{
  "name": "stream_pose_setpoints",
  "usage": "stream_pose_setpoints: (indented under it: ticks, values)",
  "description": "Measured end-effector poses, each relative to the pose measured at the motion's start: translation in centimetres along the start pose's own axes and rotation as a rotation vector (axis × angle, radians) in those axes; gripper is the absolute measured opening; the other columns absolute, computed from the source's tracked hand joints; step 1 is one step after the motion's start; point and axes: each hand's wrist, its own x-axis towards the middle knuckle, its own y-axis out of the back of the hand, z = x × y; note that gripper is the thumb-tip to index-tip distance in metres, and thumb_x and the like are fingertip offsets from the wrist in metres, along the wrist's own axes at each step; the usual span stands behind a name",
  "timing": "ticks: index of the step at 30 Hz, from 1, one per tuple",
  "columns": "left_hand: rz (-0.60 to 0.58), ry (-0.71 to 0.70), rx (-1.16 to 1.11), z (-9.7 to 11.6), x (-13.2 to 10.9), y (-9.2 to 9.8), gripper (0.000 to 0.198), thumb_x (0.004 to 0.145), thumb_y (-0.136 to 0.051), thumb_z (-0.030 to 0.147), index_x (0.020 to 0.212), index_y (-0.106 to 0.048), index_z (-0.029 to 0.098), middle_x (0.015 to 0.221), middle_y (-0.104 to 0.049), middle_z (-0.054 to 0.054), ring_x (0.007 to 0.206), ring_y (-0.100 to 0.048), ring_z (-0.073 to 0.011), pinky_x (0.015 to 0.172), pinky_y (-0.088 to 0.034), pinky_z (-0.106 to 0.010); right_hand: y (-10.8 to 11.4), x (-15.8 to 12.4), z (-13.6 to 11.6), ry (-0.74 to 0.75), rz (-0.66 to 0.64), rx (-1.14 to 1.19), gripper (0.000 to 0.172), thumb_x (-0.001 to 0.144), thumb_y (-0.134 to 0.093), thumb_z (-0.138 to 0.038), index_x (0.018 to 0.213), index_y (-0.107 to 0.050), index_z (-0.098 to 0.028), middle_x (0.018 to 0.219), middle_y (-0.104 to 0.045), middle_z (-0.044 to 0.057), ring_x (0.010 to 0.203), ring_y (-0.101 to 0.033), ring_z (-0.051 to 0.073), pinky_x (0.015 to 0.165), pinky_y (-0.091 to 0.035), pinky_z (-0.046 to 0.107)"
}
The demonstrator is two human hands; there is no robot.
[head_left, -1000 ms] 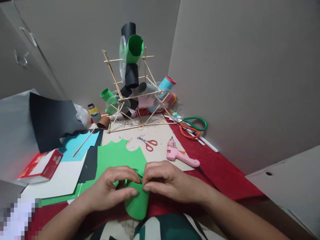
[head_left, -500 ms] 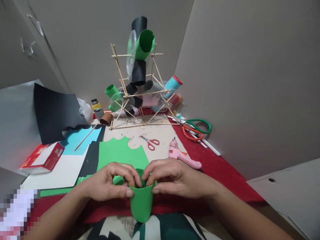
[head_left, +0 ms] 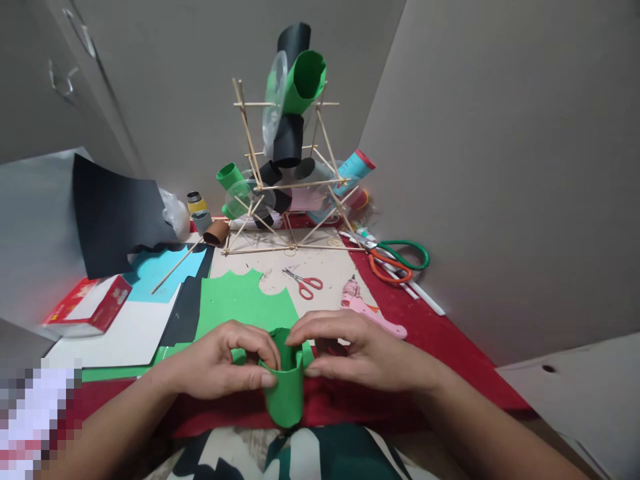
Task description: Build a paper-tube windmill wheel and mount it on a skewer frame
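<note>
A green cup-shaped tube point(head_left: 284, 399), seemingly rolled foam or paper, stands upright just above my lap, its mouth facing up. My left hand point(head_left: 235, 363) is closed on the left side of its rim, thumb outside and fingers inside. On the opposite side, my right hand point(head_left: 350, 347) is open, fingers arched over the mouth and apart from the thumb. That thumb's tip lies against or right beside the tube's right edge; I cannot tell which. Behind my hands lies a green sheet point(head_left: 240, 303) with a scalloped edge.
A stick frame point(head_left: 295, 187) bearing green and black tubes stands at the back. Small scissors point(head_left: 305, 283), a pink glue gun point(head_left: 363, 308) and large scissors point(head_left: 395, 260) lie before it. On the left are a red box point(head_left: 93, 307) and a blue sheet point(head_left: 160, 270).
My right hand has loosened from the tube's rim and its fingers have lifted and spread. The left hand still pinches the tube. The view has shifted slightly.
</note>
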Motion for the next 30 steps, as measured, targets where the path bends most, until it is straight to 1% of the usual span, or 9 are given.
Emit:
stream_pose_setpoints:
  ticks: [3, 7, 11, 13, 16, 19, 22, 26, 30]
  values:
    - [-0.071, 0.025, -0.054, 0.0, 0.1, 0.6, 0.012, 0.087, -0.065, 0.024, 0.081, -0.067, 0.014, 0.093, -0.070, -0.010, 0.081, -0.062, -0.0163, 0.078, -0.049, -0.030, 0.2, 0.3, 0.3, -0.023, -0.094, 0.029, 0.020, 0.091, -0.067, -0.024, 0.108, -0.071, -0.014, 0.101, -0.071, 0.010, 0.093, -0.066, 0.017, 0.084, -0.050, 0.028]
    - [-0.085, 0.055, -0.039, -0.4, 0.0, 1.1, 0.018, 0.084, -0.067, 0.030, 0.078, -0.065, 0.014, 0.096, -0.071, -0.010, 0.077, -0.059, -0.0153, 0.073, -0.047, -0.029, -0.3, 0.5, 0.6, -0.085, -0.165, 0.055, 0.013, 0.089, -0.068, -0.023, 0.093, -0.074, -0.012, 0.089, -0.071, 0.008, 0.081, -0.065, 0.015, 0.075, -0.049, 0.024]
    - [-0.057, 0.130, 0.049, -0.8, 0.0, 0.7, 0.026, 0.079, -0.073, 0.038, 0.089, -0.069, 0.014, 0.092, -0.069, -0.006, 0.064, -0.050, -0.0097, 0.059, -0.040, -0.022, -0.9, 0.4, 0.5, -0.124, -0.133, 0.039, 0.011, 0.089, -0.067, -0.023, 0.091, -0.073, -0.014, 0.086, -0.068, 0.005, 0.078, -0.062, 0.014, 0.073, -0.046, 0.023]
    - [-0.033, 0.135, 0.084, -0.8, 0.0, 0.1, 0.028, 0.080, -0.073, 0.039, 0.095, -0.071, 0.015, 0.088, -0.069, -0.005, 0.065, -0.051, -0.0099, 0.058, -0.039, -0.022, -1.1, 0.3, 0.5, -0.136, -0.118, 0.022, 0.010, 0.089, -0.067, -0.024, 0.090, -0.072, -0.015, 0.084, -0.066, 0.003, 0.077, -0.059, 0.013, 0.072, -0.045, 0.022]
    - [-0.009, 0.096, 0.088, -0.5, 0.0, -0.6, 0.020, 0.086, -0.067, 0.033, 0.089, -0.073, 0.014, 0.082, -0.068, -0.005, 0.071, -0.056, -0.0126, 0.064, -0.042, -0.023, -1.4, 0.1, 0.5, -0.221, -0.120, 0.039, 0.013, 0.088, -0.066, -0.028, 0.089, -0.070, -0.015, 0.077, -0.061, 0.000, 0.066, -0.053, 0.011, 0.061, -0.042, 0.020]
    - [0.013, 0.092, 0.104, -0.4, 0.1, -0.9, 0.017, 0.087, -0.065, 0.028, 0.082, -0.072, 0.013, 0.072, -0.064, -0.003, 0.067, -0.053, -0.0114, 0.063, -0.041, -0.023, -1.6, -0.1, 0.6, -0.318, -0.134, 0.098, 0.017, 0.087, -0.066, -0.031, 0.092, -0.069, -0.015, 0.069, -0.055, -0.003, 0.057, -0.047, 0.009, 0.052, -0.036, 0.019]
    - [0.026, 0.102, 0.123, -0.4, 0.1, -0.9, 0.016, 0.086, -0.065, 0.027, 0.083, -0.072, 0.013, 0.069, -0.061, -0.001, 0.062, -0.050, -0.0100, 0.058, -0.038, -0.021, -1.9, -0.2, 0.6, -0.344, -0.109, 0.157, 0.017, 0.087, -0.066, -0.031, 0.088, -0.068, -0.015, 0.066, -0.053, -0.004, 0.055, -0.046, 0.009, 0.050, -0.035, 0.019]
    - [0.051, 0.091, 0.144, -0.4, 0.2, -1.0, 0.013, 0.085, -0.066, 0.025, 0.085, -0.073, 0.013, 0.068, -0.060, -0.001, 0.062, -0.051, -0.0099, 0.058, -0.038, -0.021, -2.2, -0.1, 0.5, -0.368, -0.046, 0.208, 0.017, 0.084, -0.067, -0.031, 0.082, -0.066, -0.014, 0.065, -0.050, -0.004, 0.054, -0.042, 0.008, 0.049, -0.032, 0.019]
    - [0.072, 0.073, 0.150, -0.5, 0.3, -1.3, 0.016, 0.085, -0.066, 0.027, 0.081, -0.073, 0.014, 0.065, -0.058, 0.000, 0.060, -0.050, -0.0094, 0.055, -0.036, -0.020, -2.5, -0.2, 0.4, -0.346, 0.002, 0.206, 0.015, 0.083, -0.067, -0.028, 0.080, -0.066, -0.013, 0.065, -0.049, -0.004, 0.055, -0.042, 0.008, 0.049, -0.032, 0.019]
